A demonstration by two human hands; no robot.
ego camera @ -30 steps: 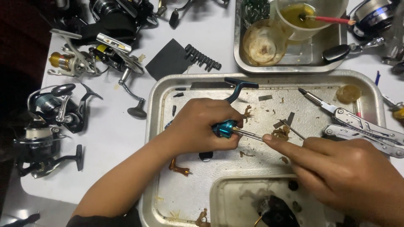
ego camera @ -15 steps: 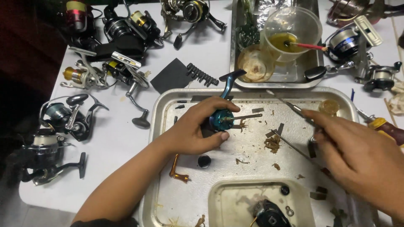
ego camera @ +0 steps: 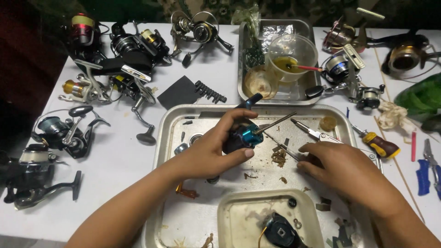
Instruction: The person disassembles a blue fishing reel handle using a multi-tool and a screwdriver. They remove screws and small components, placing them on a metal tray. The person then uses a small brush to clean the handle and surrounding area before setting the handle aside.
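I see the metal tray (ego camera: pixel 174 138) on the white table (ego camera: pixel 115 160). Above it my left hand (ego camera: pixel 213 149) is closed around the blue reel body (ego camera: pixel 242 136). My right hand (ego camera: pixel 340 167) rests curled on the tray; I cannot tell what it grips.

Left hand (ego camera: pixel 216 149) and right hand (ego camera: pixel 342 167): both bare, no gloves, rings or watch. Forearms uncovered; no sleeves in view.

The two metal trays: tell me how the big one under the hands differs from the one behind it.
The near tray is larger and holds loose reel parts and grime; the far tray is narrower and holds a clear plastic cup and a dish. The left hand and right hand work over the near tray only. Both are rimmed metal.
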